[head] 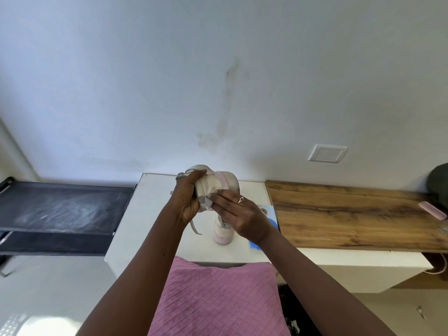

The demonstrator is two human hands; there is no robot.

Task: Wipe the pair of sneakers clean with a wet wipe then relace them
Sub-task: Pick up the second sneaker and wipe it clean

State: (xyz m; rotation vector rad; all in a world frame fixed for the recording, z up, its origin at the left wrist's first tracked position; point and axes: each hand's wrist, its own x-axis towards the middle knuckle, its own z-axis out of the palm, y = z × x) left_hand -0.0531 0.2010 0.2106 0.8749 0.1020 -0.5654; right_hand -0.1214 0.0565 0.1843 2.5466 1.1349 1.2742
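white wall [169,69] | wooden shelf [351,214] | black rack [60,207] | wall switch [327,153]

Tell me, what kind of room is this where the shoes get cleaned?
Most likely a room in someone's home. The plain painted wall has a switch plate on it, a small white table stands beside a wooden desktop, and a pink quilted cushion lies right in front of the person.

Both bare arms reach up from the lower frame to its centre. The left hand [188,202] curls around a sneaker [215,184]; the right hand [238,214], fingers straight, presses flat against it.
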